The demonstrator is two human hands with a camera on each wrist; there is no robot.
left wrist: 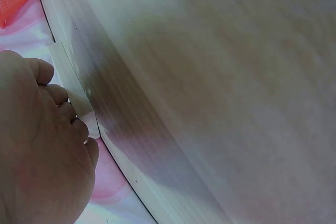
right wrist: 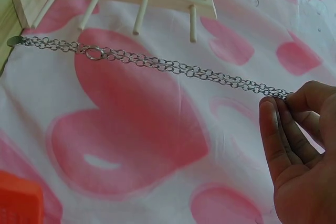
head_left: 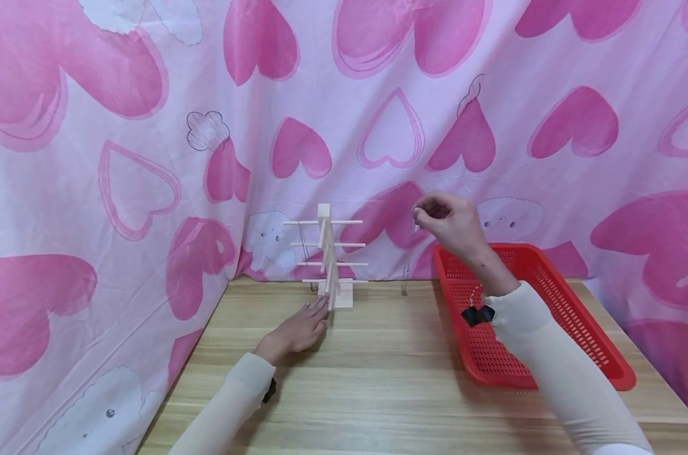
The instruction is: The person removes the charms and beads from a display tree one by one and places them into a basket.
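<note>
My right hand (head_left: 454, 224) is raised between the wooden stand and the basket. Its thumb and fingertips pinch a silver chain necklace (right wrist: 184, 70), seen doubled in the right wrist view, with a ring partway along and a small flat tag at its far end. The peg stand (head_left: 329, 256) is pale wood, with several rods sticking out on both sides. A thin chain (head_left: 302, 237) hangs from its left rods. My left hand (head_left: 301, 325) rests at the foot of the stand, fingers stretched onto its base; the left wrist view shows the fingertips at the base's edge.
A red plastic basket (head_left: 466, 363) stands on the right of the wood-grain table (head_left: 378, 379), under my right forearm. Inside it lies a light chain (head_left: 475, 294), partly covered by the arm. A pink heart-print cloth (head_left: 298, 148) hangs behind and on the sides.
</note>
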